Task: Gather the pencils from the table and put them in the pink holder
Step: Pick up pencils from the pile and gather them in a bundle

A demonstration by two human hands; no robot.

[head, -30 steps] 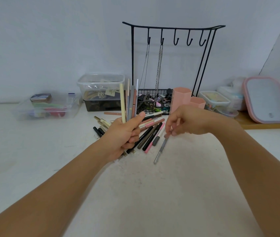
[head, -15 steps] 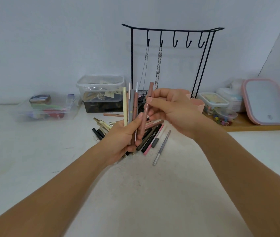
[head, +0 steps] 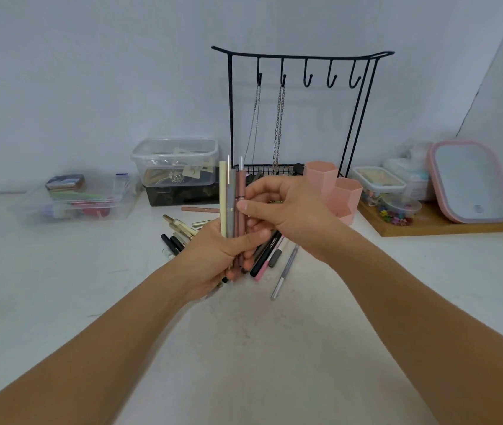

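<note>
My left hand [head: 216,256] grips an upright bundle of pencils [head: 232,197] above the white table [head: 244,348]: cream, grey and brown-pink ones. My right hand [head: 284,210] pinches the brown-pink pencil at the bundle's right side, thumb and fingers around it. More pencils [head: 270,253] lie in a loose pile on the table under both hands, black, pink, gold and a silver one [head: 284,274]. The pink holder [head: 333,188], two hexagonal cups, stands just behind and right of my right hand.
A black wire rack [head: 299,65] with hooks and hanging chains stands at the back. Clear plastic boxes [head: 176,161] sit left of it, another clear box [head: 72,200] further left. A wooden tray [head: 440,225] with small containers and a pink-rimmed mirror [head: 471,182] is at the right.
My right hand lifted a brown-pink pencil from the pile and brought it left into the bundle in my left hand, now standing upright with the others.
</note>
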